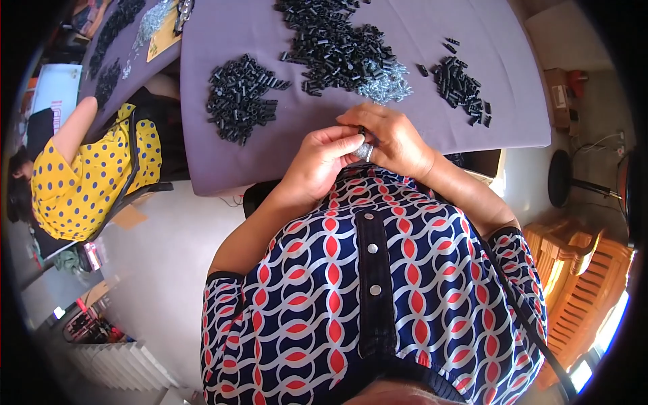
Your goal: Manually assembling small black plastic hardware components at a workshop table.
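My left hand (322, 162) and my right hand (391, 138) meet at the near edge of a grey cloth-covered table (250, 158). Together they pinch a small black cylindrical part (362, 130). A small cluster of silver screws (365, 151) is cupped between the palms, against my left fingers. Just beyond the hands lies a little heap of silver screws (388, 86) beside a large pile of black parts (334, 47).
Two more piles of black parts lie on the cloth, one at the left (239, 98) and one at the right (462, 81). A person in a yellow dotted top (88, 175) sits at the left by another table. Wooden furniture (577, 277) stands at the right.
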`<state>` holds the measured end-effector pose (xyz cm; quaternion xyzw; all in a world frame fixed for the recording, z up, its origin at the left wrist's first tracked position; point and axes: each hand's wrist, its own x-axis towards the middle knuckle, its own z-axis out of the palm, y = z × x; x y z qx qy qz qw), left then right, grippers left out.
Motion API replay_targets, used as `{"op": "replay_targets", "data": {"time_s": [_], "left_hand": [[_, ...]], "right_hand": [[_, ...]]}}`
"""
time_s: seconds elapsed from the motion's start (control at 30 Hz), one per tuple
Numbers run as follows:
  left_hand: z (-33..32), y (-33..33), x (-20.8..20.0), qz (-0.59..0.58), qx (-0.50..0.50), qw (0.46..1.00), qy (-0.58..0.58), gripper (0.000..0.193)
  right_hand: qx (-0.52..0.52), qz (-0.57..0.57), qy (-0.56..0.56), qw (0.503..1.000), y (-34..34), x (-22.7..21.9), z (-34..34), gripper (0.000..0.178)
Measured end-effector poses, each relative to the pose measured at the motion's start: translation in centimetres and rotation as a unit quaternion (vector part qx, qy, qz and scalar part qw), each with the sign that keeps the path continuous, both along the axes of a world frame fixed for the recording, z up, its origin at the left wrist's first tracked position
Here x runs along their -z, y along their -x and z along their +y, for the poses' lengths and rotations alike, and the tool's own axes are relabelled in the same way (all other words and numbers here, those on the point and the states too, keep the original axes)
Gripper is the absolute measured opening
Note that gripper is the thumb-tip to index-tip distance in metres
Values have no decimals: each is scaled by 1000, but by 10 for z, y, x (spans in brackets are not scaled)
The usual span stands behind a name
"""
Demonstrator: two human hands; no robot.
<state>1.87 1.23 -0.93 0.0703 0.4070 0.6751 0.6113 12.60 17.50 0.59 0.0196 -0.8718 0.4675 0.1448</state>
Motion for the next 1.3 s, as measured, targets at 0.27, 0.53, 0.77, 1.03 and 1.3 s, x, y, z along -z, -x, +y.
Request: {"op": "replay_targets", "data": {"time_s": [0.27, 0.53, 0.77, 1.03, 1.3], "left_hand": [[12, -14, 0, 1, -44, 999, -16, 17], [5, 20, -12, 538, -63, 839, 50, 20], [-45, 78, -4, 783, -179, 571, 171, 23], [-71, 82, 4, 714, -276, 630, 133, 19], [-82, 83, 7, 689, -297, 648, 130, 18]], "right_hand": [[33, 52, -105, 993, -8, 14, 3, 46], [211, 47, -288, 933, -26, 6, 42, 49], [372, -47, -302, 877, -58, 18, 94, 49], [204, -4, -273, 940, -40, 24, 47, 43], [244, -27, -275, 929, -29, 21, 46, 27]]}}
